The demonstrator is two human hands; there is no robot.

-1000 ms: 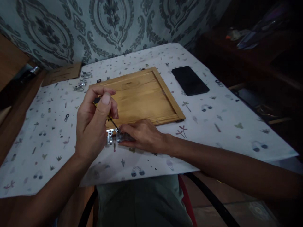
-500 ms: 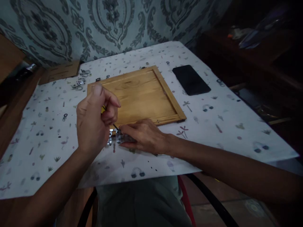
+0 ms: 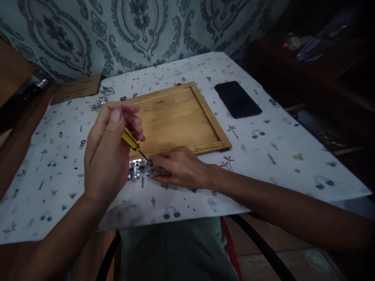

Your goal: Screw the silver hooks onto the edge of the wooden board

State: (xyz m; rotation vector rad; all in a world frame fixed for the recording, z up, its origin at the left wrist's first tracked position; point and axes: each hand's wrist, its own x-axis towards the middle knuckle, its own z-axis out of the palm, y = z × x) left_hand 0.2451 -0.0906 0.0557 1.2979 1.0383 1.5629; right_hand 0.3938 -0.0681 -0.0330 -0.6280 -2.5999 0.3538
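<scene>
My left hand (image 3: 107, 152) is curled loosely around a screwdriver (image 3: 130, 139) with a yellow and black handle. Its thin shaft slants down to the front edge of a framed wooden panel (image 3: 172, 121). There the tip meets a small shiny metal fitting (image 3: 148, 168), where my right fingertips are. My right hand (image 3: 184, 168) rests against the panel's front edge, thumb and fingers closed on that fitting. Just left of it, another metal fitting (image 3: 136, 170) is attached along the same edge. My left hand hides the panel's left corner.
A black phone (image 3: 238, 99) lies right of the panel. Several loose metal fittings (image 3: 99, 103) sit at the back left, beside a flat piece of cardboard (image 3: 76, 90). The patterned tablecloth (image 3: 263, 171) covers the table, which stands against a patterned wall.
My left fingers have loosened and shifted left on the screwdriver, so its yellow handle now shows. My right hand has stayed at the same spot on the panel's edge.
</scene>
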